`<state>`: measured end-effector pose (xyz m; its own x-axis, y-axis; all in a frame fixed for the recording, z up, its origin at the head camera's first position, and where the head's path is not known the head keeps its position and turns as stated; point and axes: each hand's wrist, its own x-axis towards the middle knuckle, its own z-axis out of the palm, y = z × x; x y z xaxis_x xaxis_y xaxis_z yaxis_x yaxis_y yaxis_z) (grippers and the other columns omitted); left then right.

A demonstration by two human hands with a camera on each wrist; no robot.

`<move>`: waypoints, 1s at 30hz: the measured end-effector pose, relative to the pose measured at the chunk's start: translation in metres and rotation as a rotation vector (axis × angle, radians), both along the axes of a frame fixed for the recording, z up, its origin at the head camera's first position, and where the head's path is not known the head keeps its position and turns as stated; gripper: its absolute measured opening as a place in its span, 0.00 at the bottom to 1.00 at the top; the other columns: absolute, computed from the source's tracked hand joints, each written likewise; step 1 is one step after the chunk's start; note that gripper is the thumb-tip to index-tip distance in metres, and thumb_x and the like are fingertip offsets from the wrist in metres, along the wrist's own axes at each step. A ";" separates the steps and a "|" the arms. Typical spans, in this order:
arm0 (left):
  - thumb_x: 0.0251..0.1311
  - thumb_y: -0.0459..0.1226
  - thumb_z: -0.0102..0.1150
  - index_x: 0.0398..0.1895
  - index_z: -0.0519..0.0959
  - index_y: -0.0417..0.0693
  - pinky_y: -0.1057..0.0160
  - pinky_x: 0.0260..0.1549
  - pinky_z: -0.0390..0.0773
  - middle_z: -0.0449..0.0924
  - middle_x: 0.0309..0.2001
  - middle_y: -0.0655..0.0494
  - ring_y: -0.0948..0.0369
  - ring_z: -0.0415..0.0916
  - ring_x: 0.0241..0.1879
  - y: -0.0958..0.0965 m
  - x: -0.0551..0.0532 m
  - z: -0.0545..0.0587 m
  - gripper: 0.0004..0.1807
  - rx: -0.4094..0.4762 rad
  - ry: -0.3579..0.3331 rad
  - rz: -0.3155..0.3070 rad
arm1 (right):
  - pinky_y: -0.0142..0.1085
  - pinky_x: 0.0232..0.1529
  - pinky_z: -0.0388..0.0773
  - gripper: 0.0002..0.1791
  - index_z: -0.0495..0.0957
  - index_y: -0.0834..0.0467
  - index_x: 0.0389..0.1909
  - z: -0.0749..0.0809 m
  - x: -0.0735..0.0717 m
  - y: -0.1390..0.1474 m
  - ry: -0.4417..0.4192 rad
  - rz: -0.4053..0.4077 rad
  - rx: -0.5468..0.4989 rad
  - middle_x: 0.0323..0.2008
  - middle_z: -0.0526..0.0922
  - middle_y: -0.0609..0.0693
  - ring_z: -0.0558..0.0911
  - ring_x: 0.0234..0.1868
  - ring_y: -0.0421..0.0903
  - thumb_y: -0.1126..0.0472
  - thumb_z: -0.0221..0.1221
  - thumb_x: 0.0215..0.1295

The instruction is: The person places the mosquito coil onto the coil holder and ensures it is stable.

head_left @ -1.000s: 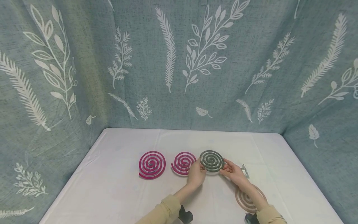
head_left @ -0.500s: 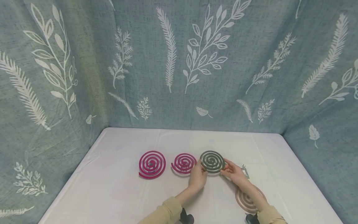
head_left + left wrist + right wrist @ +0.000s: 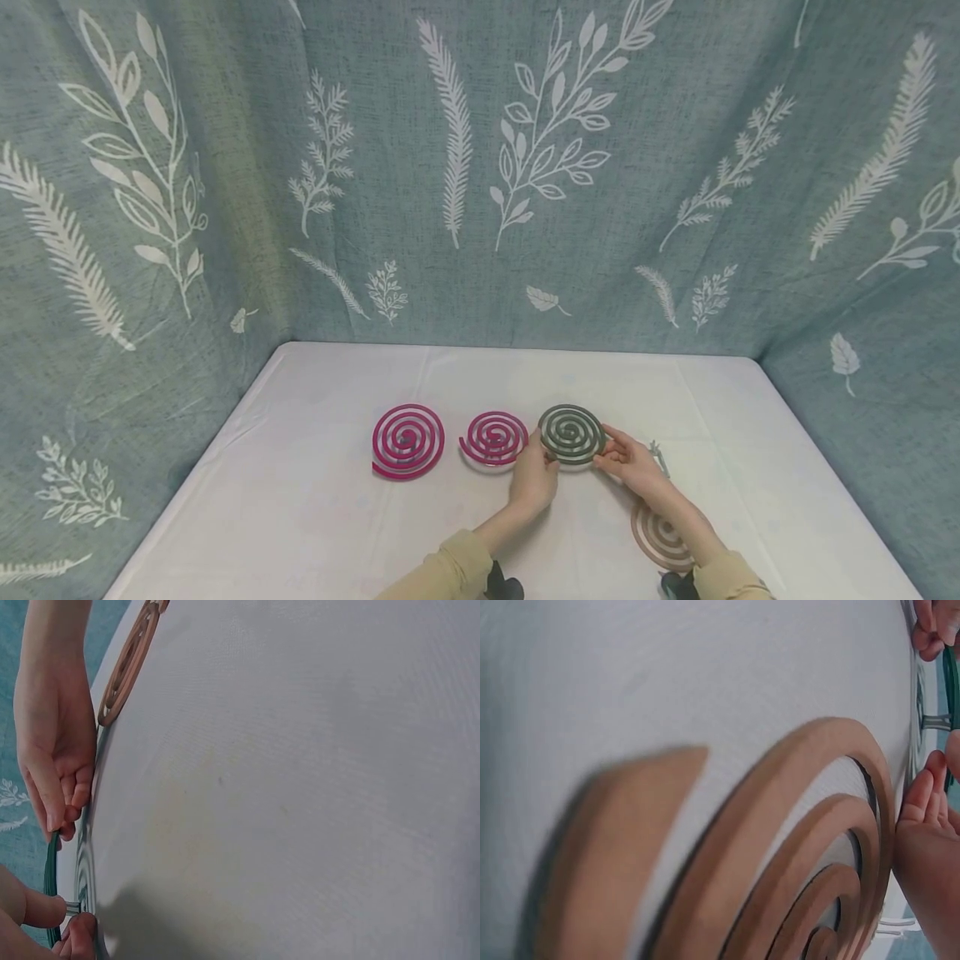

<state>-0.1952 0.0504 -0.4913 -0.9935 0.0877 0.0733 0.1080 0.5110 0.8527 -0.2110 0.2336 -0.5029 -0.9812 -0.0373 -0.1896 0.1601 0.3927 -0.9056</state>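
A dark green spiral coil (image 3: 570,432) is held between the hands, raised just above the white table (image 3: 322,500) — its near-left rim is gripped by the left hand (image 3: 534,481), its right rim pinched by the right hand (image 3: 636,467). Its rings are seen evenly wound, round and flat.

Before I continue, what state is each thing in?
Dark green round spiral coil: raised, gripped by left hand and right hand
Left magenta round spiral coil: untouched
Right magenta round spiral coil: partly behind left hand
Tan round spiral coil: on white table, partly hidden by right forearm
Small metal frame: partly hidden
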 end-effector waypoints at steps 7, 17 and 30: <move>0.56 0.25 0.57 0.63 0.61 0.26 0.60 0.36 0.80 0.80 0.39 0.42 0.54 0.78 0.37 0.002 -0.003 -0.001 0.31 0.001 -0.009 -0.006 | 0.24 0.33 0.73 0.37 0.56 0.66 0.69 0.002 0.000 0.002 -0.003 -0.002 0.034 0.38 0.75 0.51 0.73 0.34 0.37 0.62 0.61 0.62; 0.57 0.27 0.57 0.62 0.59 0.29 0.62 0.32 0.79 0.79 0.37 0.45 0.57 0.78 0.35 -0.003 -0.011 -0.008 0.30 0.045 -0.033 -0.102 | 0.24 0.33 0.75 0.37 0.58 0.64 0.69 -0.003 -0.002 0.008 0.006 -0.008 0.059 0.37 0.77 0.50 0.74 0.34 0.37 0.61 0.62 0.61; 0.60 0.27 0.54 0.65 0.56 0.32 0.66 0.35 0.77 0.72 0.39 0.47 0.61 0.73 0.37 -0.007 -0.014 -0.012 0.31 0.129 -0.096 -0.151 | 0.25 0.33 0.75 0.37 0.57 0.64 0.69 0.001 0.000 0.007 -0.011 -0.004 0.033 0.36 0.76 0.49 0.73 0.33 0.37 0.61 0.61 0.62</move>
<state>-0.2091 0.0439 -0.5034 -0.9727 0.2320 -0.0003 0.0905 0.3811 0.9201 -0.2110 0.2409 -0.5019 -0.9792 -0.0266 -0.2012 0.1715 0.4215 -0.8905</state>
